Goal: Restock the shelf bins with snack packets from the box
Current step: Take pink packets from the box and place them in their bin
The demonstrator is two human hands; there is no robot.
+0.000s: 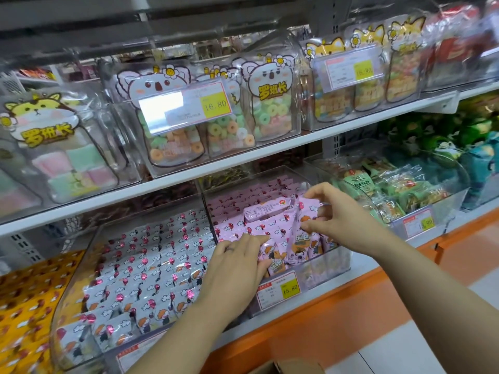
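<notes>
The right hand (333, 211) pinches the crinkled top edge of 1 glossy pink packet (298, 234) between thumb and curled fingertips, holding it upright and slightly tilted over the front rows. The left hand (237, 263) lies flat with its fingers straight and close together, pressing on the pink packets (235, 225) at the front left of the clear bin (334, 261), a hard transparent plastic tub with a sloped, rounded front wall. This bin sits in the middle of the lower shelf and is packed with rows of small pillow-shaped foil sachets printed with clouds and balloons. A paper price tag (278, 288) with a yellow patch reading 16.80 is fixed to its front. To the left, a similar tub holds white packets (140, 268) in tight rows, and yellow packets (24, 298) lie beyond that. To the right, another tub holds green packets (359, 182) in a loose heap. On the white shelf board (189, 172) above, animal-shaped pouches (270, 103) show pastel ring candies. A corner of the brown cardboard box (286, 367) shows at the bottom edge.
</notes>
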